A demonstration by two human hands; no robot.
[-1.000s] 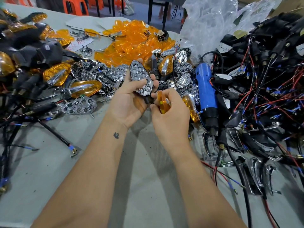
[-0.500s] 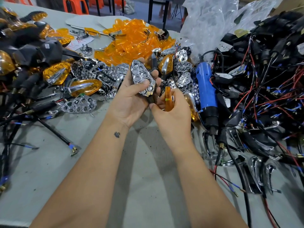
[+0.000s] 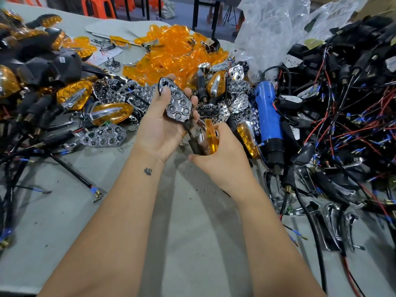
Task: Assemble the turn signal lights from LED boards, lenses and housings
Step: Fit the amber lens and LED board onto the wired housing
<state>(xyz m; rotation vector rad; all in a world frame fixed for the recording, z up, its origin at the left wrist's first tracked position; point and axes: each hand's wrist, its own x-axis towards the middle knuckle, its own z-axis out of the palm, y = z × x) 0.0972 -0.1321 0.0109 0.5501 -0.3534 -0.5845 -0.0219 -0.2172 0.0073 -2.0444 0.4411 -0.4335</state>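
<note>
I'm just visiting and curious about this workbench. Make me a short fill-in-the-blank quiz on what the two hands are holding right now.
1. The left hand holds a housing with a chrome reflector, its honeycomb face turned ____.
2. The right hand pinches a lens coloured ____.
3. The electric screwdriver lying right of the hands has a ____ body.
4. The loose lens pile lies ____ the hands, farther up the table.

Missing words: up; orange; blue; beyond

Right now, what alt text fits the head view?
The left hand holds a chrome-reflector housing face up while the right hand pinches an amber lens beside it, above a grey table heaped with lenses, reflectors and wired housings.
</note>
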